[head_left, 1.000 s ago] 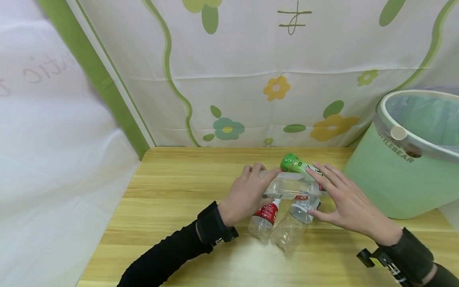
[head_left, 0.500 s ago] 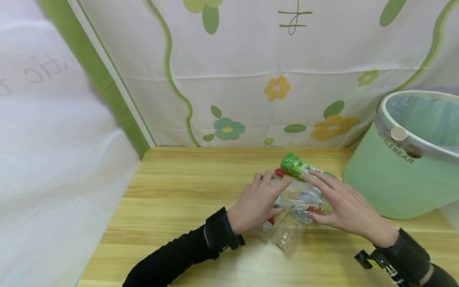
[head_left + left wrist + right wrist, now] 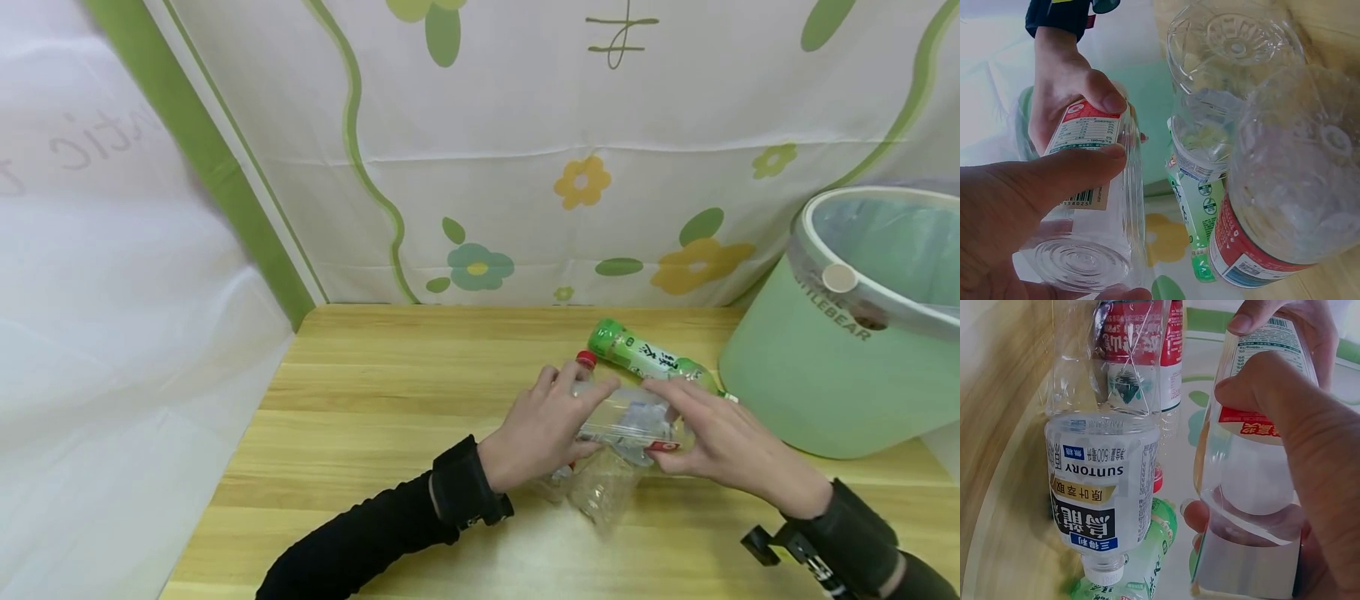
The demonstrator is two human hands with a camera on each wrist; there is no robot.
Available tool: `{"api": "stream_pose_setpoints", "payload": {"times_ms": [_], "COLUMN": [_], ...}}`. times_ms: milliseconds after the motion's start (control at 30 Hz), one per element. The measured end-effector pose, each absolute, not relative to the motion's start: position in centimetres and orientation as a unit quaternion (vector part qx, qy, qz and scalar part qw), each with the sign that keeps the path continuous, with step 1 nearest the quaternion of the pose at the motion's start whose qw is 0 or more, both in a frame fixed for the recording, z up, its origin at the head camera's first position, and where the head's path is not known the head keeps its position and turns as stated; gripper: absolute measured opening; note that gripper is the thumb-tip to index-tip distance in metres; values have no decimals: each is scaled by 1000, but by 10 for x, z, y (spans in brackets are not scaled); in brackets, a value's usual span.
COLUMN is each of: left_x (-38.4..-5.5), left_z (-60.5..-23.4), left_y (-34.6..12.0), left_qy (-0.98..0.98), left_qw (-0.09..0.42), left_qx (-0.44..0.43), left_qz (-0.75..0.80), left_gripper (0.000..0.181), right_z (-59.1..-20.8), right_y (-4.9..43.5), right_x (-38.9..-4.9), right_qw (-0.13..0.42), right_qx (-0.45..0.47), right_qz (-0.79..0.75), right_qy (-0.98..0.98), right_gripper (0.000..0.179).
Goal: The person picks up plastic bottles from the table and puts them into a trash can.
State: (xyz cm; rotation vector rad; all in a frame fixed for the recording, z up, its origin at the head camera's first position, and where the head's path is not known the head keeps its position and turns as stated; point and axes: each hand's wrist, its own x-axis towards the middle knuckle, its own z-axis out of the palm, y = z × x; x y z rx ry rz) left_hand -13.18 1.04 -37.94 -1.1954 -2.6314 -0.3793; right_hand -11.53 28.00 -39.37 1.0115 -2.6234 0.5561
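Observation:
Both hands hold a clear plastic bottle (image 3: 626,417) sideways above several other bottles. My left hand (image 3: 543,429) grips its base end, thumb across the label in the left wrist view. At the other end my right hand (image 3: 727,437) has thumb and fingers round it, thumb over the label's red part in the right wrist view. Below lies a clear bottle with a white Suntory label (image 3: 1107,481) and white cap. Beside that is a red-labelled bottle (image 3: 1254,250) with a red cap (image 3: 587,358), mostly hidden by my left hand in the head view.
A green-labelled bottle (image 3: 645,354) lies behind the hands. To the right stands a light green bin (image 3: 832,383) with a clear liner. The wooden table (image 3: 375,400) meets a flowered cloth (image 3: 480,208) at its back edge and white cloth on the left.
The held bottle has come a little nearer and rightwards with my left hand. My right fingers have closed in round its end. More of the green-labelled bottle shows behind.

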Motion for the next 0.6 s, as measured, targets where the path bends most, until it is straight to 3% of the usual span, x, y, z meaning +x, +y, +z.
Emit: {"api": "stream_pose_setpoints", "payload": {"times_ms": [600], "left_x": [-134], "left_z": [-386], "left_y": [-11], "left_qy": [-902], "left_qw": [73], "left_qx": [-400], "left_qz": [-147], "left_gripper": [75], "right_z": [-394], "right_y": [280], "right_x": [-115], "right_qw": [115], "right_qx": [338], "right_qz": [184], "right_qy": [-916], "right_gripper": [80]}}
